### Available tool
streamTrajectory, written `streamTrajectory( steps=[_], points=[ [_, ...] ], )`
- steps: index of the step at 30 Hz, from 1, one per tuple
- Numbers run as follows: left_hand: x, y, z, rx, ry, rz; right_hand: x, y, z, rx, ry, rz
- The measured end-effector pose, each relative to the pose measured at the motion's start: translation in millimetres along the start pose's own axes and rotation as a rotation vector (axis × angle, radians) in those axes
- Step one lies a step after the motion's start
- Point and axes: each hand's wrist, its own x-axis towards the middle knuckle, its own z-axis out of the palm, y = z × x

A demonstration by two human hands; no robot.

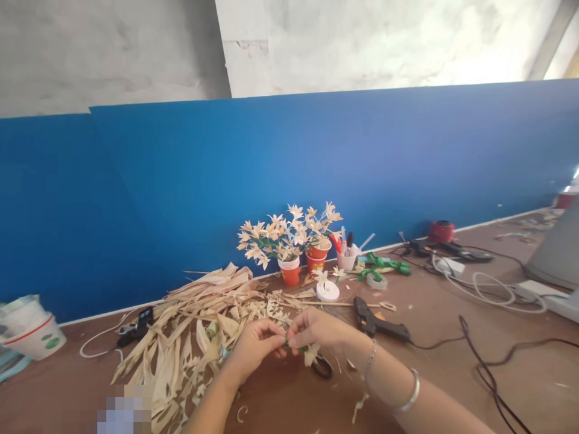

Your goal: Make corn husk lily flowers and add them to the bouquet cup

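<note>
Bangle [415,389] nearest; left grip [254,348], right grip [319,328] pinch green stem [286,343]; I judge flower [310,355] light, fragile: hold by stem.

A blue panel [271,157] stands behind the brown surface [429,374], with a pale, stained wall [384,42] rising above it. At the left edge, a white tub [38,340] with a red line near its rim and green spots holds crumpled white material [22,313]; a light-blue strip [15,369] lies beside it. Near the tub, a white cord [81,349] curves toward a small black device [145,319]. On the far right sits a red, rounded object [441,231], with a white adapter [451,267] nearer. A looped white cable [511,309] and a black cable [479,360] lie nearby, and a large grey object [556,259] is cut off by the right edge.
</note>
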Motion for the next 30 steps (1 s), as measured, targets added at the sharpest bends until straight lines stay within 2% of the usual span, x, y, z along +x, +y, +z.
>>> streamTrajectory(
  steps=[6, 17, 23, 26, 30],
  points=[
    [-3, 2, 2.2, -0.016, -0.038, 0.014, 2, 7, -3, 0.179, -0.054, 0.080],
    [-2, 3, 2.3, 0.010, 0.016, 0.047, 1, 7, -6, 0.100, -0.044, -0.011],
    [-3, 6, 3.9, 0.065, 0.008, 0.052, 2, 8, -6, 0.065, -0.049, 0.000],
    [-3, 5, 5.3, 0.067, 0.050, 0.051, 4, 8, 0, -0.007, 0.037, -0.052],
    [0, 1, 4.4, 0.048, 0.102, 0.028, 8, 12, 9, -0.333, 0.286, -0.106]
  ],
)
